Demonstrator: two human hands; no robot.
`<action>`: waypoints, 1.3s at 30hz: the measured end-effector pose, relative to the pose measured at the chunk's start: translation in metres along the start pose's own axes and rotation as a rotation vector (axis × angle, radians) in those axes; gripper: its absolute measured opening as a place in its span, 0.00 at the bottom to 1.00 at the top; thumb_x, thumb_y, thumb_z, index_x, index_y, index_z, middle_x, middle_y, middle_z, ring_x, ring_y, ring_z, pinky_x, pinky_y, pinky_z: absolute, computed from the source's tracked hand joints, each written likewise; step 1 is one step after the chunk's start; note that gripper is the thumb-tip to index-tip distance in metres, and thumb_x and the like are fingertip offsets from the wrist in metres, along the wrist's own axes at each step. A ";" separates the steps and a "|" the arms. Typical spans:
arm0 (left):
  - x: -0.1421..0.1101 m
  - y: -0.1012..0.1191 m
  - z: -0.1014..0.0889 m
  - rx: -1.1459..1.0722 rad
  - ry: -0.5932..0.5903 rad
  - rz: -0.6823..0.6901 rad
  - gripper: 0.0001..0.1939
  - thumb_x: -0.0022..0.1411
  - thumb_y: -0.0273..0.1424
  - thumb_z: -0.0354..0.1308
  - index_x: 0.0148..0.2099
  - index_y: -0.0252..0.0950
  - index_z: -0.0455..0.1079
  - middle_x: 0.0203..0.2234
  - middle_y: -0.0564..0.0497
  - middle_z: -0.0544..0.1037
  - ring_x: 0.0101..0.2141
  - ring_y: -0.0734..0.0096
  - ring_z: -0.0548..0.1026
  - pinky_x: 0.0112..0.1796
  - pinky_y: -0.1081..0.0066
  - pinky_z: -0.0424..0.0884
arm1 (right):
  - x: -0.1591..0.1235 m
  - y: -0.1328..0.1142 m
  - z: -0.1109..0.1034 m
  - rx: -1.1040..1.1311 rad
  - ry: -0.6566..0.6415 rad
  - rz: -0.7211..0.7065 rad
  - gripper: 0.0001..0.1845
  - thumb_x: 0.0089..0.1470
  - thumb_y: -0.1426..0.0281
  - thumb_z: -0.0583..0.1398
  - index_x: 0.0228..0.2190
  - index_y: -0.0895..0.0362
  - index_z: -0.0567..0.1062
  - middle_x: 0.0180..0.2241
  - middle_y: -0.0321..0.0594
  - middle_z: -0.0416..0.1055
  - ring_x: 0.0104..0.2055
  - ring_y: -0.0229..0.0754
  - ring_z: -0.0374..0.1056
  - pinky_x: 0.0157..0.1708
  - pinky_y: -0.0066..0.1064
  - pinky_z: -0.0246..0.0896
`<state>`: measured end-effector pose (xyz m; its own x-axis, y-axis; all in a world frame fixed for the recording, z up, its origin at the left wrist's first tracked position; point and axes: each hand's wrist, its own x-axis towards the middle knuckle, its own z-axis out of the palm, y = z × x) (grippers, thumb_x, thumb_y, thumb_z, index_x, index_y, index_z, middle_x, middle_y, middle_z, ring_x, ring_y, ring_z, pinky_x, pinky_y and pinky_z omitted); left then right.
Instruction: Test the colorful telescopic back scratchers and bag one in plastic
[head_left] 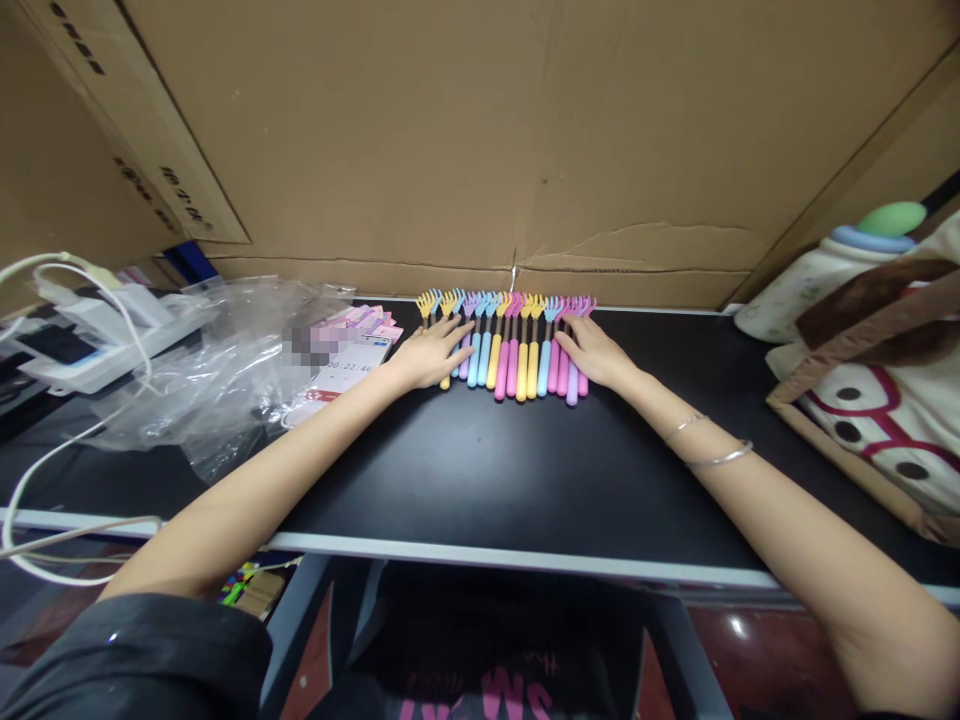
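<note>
A row of small plastic forks (pixel 511 350) with yellow, blue, pink and purple handles lies side by side at the far edge of the black table (pixel 480 470), tines toward the cardboard wall. My left hand (pixel 429 352) rests flat on the left end of the row, fingers stretched out over the handles. My right hand (pixel 596 352) lies flat against the right end, fingers extended onto the pink and purple handles. Neither hand grips a fork. Thin bangles circle my right wrist.
Crumpled clear plastic bags (pixel 217 370) and a phone showing a timer (pixel 341 378) lie to the left, with pink packets (pixel 360 322) behind. White chargers and cables (pixel 82 320) sit far left. A patterned tote bag (pixel 885 400) stands at right. A cardboard wall (pixel 480 150) backs the table.
</note>
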<state>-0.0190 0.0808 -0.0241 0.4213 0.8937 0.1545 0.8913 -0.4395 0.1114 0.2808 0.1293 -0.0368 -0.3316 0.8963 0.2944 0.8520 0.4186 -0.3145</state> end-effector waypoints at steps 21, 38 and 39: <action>-0.027 0.064 0.002 -0.066 0.056 0.382 0.27 0.70 0.41 0.44 0.66 0.37 0.53 0.64 0.46 0.57 0.64 0.65 0.54 0.62 0.63 0.53 | -0.001 0.016 -0.014 0.087 0.185 0.208 0.22 0.60 0.59 0.48 0.48 0.58 0.72 0.47 0.48 0.74 0.50 0.52 0.70 0.52 0.47 0.62; -0.016 0.057 0.003 -0.226 0.056 0.387 0.24 0.68 0.34 0.51 0.64 0.34 0.57 0.62 0.43 0.61 0.64 0.66 0.55 0.62 0.63 0.54 | -0.005 0.013 -0.013 0.057 0.146 0.171 0.19 0.58 0.68 0.52 0.49 0.58 0.70 0.48 0.50 0.73 0.53 0.54 0.68 0.53 0.48 0.61; -0.015 0.057 0.002 -0.229 0.042 0.393 0.26 0.67 0.36 0.52 0.64 0.34 0.57 0.62 0.42 0.60 0.64 0.66 0.55 0.62 0.63 0.53 | -0.005 0.013 -0.014 0.058 0.146 0.166 0.18 0.58 0.68 0.52 0.49 0.57 0.71 0.48 0.49 0.74 0.53 0.53 0.68 0.53 0.48 0.61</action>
<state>0.0261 0.0422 -0.0218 0.7084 0.6530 0.2678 0.6036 -0.7572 0.2497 0.2993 0.1288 -0.0301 -0.1234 0.9245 0.3607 0.8636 0.2791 -0.4198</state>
